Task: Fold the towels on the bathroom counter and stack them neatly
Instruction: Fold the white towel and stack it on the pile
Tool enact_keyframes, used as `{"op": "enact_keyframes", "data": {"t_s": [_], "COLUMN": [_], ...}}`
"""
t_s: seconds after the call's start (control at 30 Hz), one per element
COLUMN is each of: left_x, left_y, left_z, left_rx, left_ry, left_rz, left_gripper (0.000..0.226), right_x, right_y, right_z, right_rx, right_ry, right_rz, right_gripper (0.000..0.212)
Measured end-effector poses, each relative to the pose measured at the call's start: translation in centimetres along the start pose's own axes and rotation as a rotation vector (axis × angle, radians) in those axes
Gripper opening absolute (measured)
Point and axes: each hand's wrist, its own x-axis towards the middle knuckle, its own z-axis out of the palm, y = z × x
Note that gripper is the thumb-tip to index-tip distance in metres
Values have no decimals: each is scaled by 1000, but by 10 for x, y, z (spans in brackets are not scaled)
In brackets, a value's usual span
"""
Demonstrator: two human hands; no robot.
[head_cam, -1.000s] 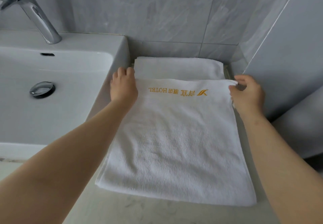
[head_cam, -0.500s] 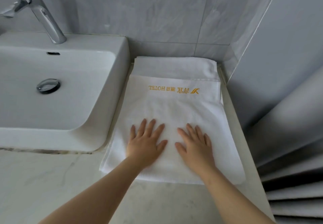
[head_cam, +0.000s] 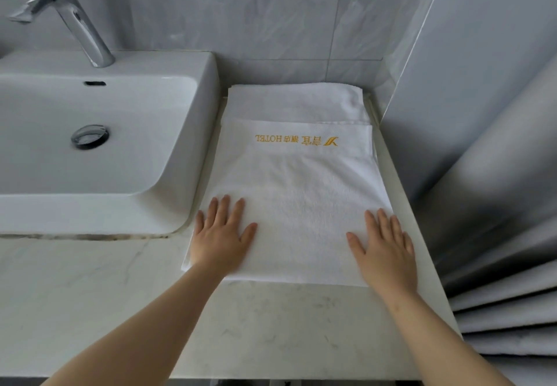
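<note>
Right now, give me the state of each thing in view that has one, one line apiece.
White terry towel with gold lettering: folded, flat atop the stack.
Plain white towel underneath: folded, far edge showing.
Left hand: flat, fingers spread, pressing the lettered towel's near left.
Right hand: flat, pressing its near right.
Chrome faucet: no water running.
White ceramic basin: holds no water.

Sink (head_cam: 90, 213) cut off at left edge, lower towel (head_cam: 295, 99) mostly hidden beneath logo towel (head_cam: 295, 192), curtain (head_cam: 497, 235) cropped right
</note>
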Motion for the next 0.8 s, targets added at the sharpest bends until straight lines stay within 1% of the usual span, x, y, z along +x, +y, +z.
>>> {"op": "enact_keyframes", "data": {"t_s": [0.1, 0.17, 0.23, 0.3, 0.4, 0.5, 0.57, 0.63, 0.67, 0.77, 0.8], "left_x": [-4, -13, -24, -35, -38, -39, -41, -44, -45, -46, -45], "left_y": [-2, 4, 8, 6, -5, -7, -7, -10, -12, -17, -18], "left_z": [-4, -3, 1, 8, 13, 12, 11, 10, 8, 5, 5], "left_rx": [4, 14, -10, -12, 10, 10, 18, 34, 44, 122, 153], "left_ry": [24, 66, 67, 28, 30, 43, 27, -7, -27, -74, -86], "left_rz": [14, 64, 127, 126, 96, 103, 125, 160, 181, 271, 293], "left_gripper": [61, 61, 74, 89, 92, 94, 105, 117, 119, 116, 115], "right_x": [-8, -16, -25, -34, -37, -39, -40, -40, -41, -42, -43], "right_y": [6, -1, -10, -12, -1, 10, 12, 11, 11, 15, 16], "right_z": [-1, 1, 6, 12, 14, 12, 11, 8, 6, 1, 0], "right_rx": [-9, -15, -4, -25, -51, -77, -81, -68, -68, -101, -114], "right_ry": [42, 77, 36, -25, -14, -15, -28, -44, -65, -145, -161], "right_rz": [61, 19, -106, -179, -167, -158, -154, -152, -164, -240, -261], "right_gripper": [69, 72, 88, 95, 97, 97, 99, 104, 107, 124, 126]}}
